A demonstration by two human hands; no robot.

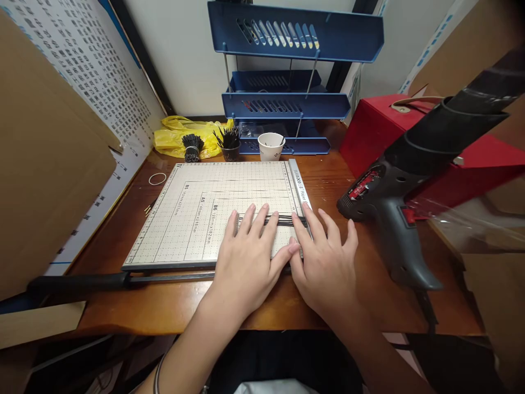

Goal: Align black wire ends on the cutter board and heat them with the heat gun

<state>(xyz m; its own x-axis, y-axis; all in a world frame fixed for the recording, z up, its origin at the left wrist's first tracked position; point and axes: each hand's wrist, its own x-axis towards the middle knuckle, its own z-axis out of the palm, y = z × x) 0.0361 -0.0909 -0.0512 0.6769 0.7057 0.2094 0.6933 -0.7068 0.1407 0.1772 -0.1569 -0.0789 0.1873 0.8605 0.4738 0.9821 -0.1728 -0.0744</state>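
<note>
A paper cutter board (184, 219) with a printed grid lies on the wooden table. Several thin black strips (285, 220) lie side by side across its right part. My left hand (250, 251) rests flat over the board, fingertips spread, the index finger at the strips' left end. My right hand (326, 257) lies at the board's right edge, its fingers apart and the index fingertip on the strips. The two thumbs meet near the front edge. Parts of the strips are hidden under the fingers.
The cutter's black handle (82, 282) runs along the table's front edge. Behind the board stand a black bundle (192, 148), a dark cup (231, 152), a white cup (270, 148) and blue shelves (287, 105). A heat gun (394, 202) and red box (369, 126) are at right.
</note>
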